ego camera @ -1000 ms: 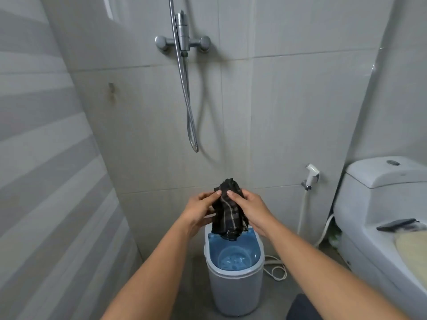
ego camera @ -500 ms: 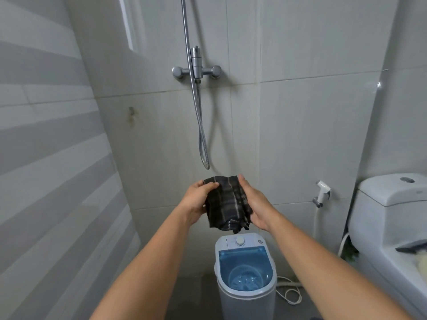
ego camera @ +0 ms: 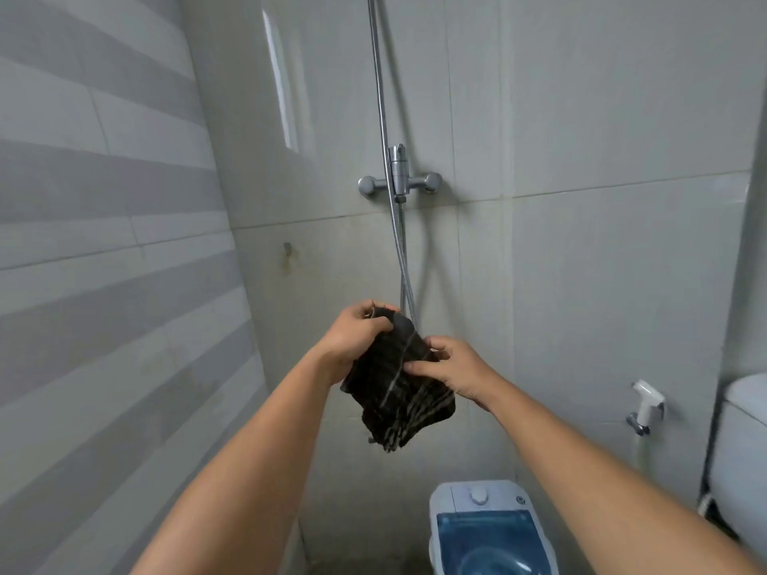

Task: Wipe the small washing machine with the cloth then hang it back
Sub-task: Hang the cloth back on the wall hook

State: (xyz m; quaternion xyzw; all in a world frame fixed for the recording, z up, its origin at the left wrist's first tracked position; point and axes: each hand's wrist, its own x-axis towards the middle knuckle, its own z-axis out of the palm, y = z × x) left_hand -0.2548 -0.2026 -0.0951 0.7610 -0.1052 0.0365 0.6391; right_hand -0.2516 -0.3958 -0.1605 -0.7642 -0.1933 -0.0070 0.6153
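A dark plaid cloth [ego camera: 394, 392] hangs bunched between both hands, held up in front of the tiled wall. My left hand [ego camera: 352, 338] grips its top edge with curled fingers. My right hand [ego camera: 448, 367] pinches the cloth's right side a little lower. The small washing machine [ego camera: 489, 529], pale grey with a blue see-through lid and a white knob, stands on the floor below and to the right of the cloth. Its lower part is cut off by the frame edge.
A chrome shower valve [ego camera: 399, 182] with a hanging hose [ego camera: 404, 276] is on the wall just behind the cloth. A small rusty wall hook [ego camera: 286, 251] sits up left. A white bidet sprayer [ego camera: 645, 404] and a toilet tank [ego camera: 743, 450] are at the right.
Both hands have lifted the cloth up and away from the washing machine. The view has tilted up, so the machine now sits at the bottom edge.
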